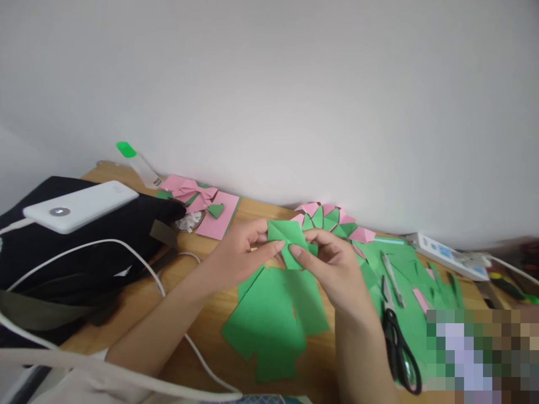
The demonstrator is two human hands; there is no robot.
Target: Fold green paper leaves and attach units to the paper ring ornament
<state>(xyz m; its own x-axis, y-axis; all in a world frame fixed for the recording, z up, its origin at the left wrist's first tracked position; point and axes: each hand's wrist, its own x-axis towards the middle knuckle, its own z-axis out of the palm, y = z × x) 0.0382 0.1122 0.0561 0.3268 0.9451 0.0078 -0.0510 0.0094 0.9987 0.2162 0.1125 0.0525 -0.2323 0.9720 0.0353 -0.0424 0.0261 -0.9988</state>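
Note:
A small piece of green paper (pixel 283 231) with crease lines is held up between my two hands above the wooden table. My left hand (pixel 248 247) pinches its left side, thumb on the front. On the lower right side, my right hand (pixel 324 252) grips it with the thumb pressed flat on the paper. Both thumbs nearly meet at its middle; some fingers behind it are hidden. Below my hands lie several loose green paper pieces (pixel 269 314), overlapping. Just behind my right hand rests a ring of folded pink and green paper (pixel 322 216).
Black-handled scissors (pixel 396 342) and a pen-like tool (pixel 392 278) lie on green sheets at right. A power strip (pixel 448 257) sits near the wall. Pink paper pieces (pixel 221 213) lie back left. A white power bank (pixel 82 206) rests on black cloth (pixel 54 252); a white cable (pixel 145 264) crosses the left.

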